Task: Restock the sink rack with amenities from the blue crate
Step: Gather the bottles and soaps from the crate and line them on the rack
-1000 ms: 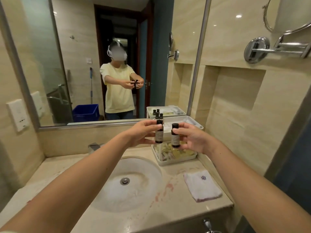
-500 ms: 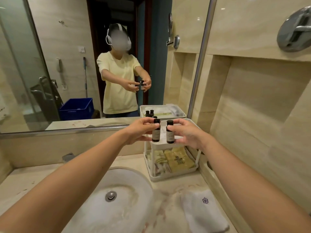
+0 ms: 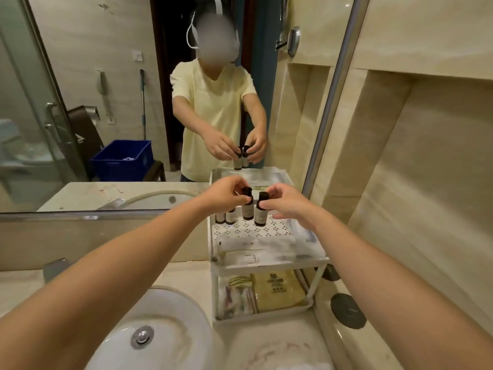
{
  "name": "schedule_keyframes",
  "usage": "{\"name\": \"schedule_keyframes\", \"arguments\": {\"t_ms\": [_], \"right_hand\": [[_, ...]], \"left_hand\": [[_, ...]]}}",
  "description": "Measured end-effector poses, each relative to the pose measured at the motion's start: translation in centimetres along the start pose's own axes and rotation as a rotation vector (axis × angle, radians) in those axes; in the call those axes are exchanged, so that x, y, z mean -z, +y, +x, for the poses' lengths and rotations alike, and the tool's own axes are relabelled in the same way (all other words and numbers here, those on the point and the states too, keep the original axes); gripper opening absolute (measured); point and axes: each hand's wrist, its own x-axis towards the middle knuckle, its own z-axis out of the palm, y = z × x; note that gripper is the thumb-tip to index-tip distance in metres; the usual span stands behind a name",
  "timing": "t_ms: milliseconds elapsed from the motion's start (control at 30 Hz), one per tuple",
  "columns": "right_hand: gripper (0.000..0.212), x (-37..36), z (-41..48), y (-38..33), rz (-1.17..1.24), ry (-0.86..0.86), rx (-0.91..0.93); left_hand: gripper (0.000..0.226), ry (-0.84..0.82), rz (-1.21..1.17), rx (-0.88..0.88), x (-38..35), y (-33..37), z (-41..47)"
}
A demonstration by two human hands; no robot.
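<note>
Sink (image 3: 149, 329) under your left forearm. Your left hand (image 3: 226, 193) pinches neck of dark bottle (image 3: 247, 208); your right hand (image 3: 289, 204) pinches second bottle (image 3: 261, 213) just beside it. Both upright above rack (image 3: 269, 264) top shelf. Standing bottles (image 3: 225, 217) just left of grips. Blue crate (image 3: 122, 160) mirrored, far left.

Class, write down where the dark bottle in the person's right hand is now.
Near the centre of the head view, the bottle is pinched by the right hand over the rack's top shelf, right of the other bottle in the left hand.
</note>
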Motion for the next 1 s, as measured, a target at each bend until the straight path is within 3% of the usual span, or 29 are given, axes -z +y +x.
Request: {"name": "schedule_keyframes", "arguments": {"t_ms": [133, 367, 1000], "right_hand": [[0.02, 0.2, 3.2, 1.1, -0.147, -0.016, 0.045], [0.023, -0.8, 7.7, 2.7, -0.317, 0.023, 0.092], [0.02, -2.8, 11.8, 4.9, -0.468, 0.081, 0.127]], "left_hand": [[0.032, 0.019, 0.327, -0.047, -0.7, -0.9, 2.6], [0.031, 0.081, 0.584, -0.1, -1.6, -3.1, 5.3], [0.037, 0.097, 0.69, -0.08, -3.1, -6.6, 7.0]]}}
